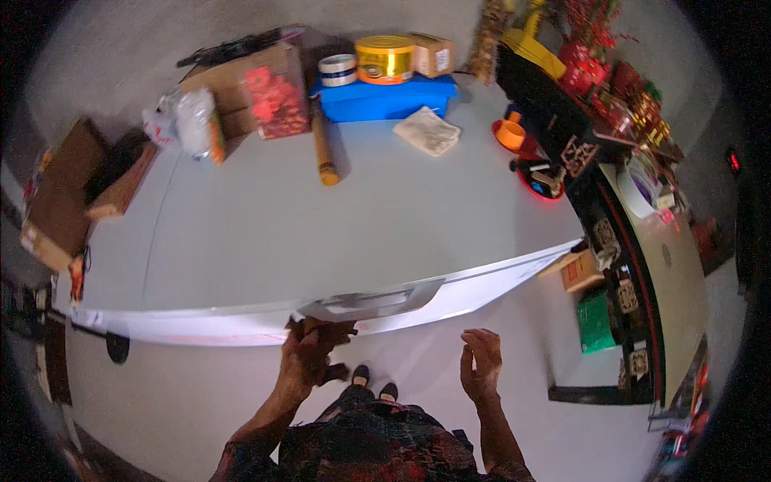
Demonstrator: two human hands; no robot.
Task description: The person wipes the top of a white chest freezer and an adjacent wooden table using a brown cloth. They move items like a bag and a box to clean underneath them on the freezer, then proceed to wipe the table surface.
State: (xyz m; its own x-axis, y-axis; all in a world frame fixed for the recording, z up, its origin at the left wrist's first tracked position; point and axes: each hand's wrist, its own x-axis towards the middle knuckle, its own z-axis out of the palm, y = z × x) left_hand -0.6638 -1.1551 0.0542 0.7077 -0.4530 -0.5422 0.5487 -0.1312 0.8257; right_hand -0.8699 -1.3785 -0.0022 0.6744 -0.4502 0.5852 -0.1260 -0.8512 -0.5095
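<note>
Table edge is where the work is: a wide grey folding table (321, 233) with a recessed handle plate (371, 304) midway along its near rim, just in front of the person; it looks stiff, smooth and fairly heavy, best gripped at that rim beside the handle; the left hand (309, 349) is curled up against the underside of the rim, fingers closed on something small and dark I cannot make out; the right hand (480, 365) hangs loosely open, fingers bent, touching nothing, just short of the edge.
</note>
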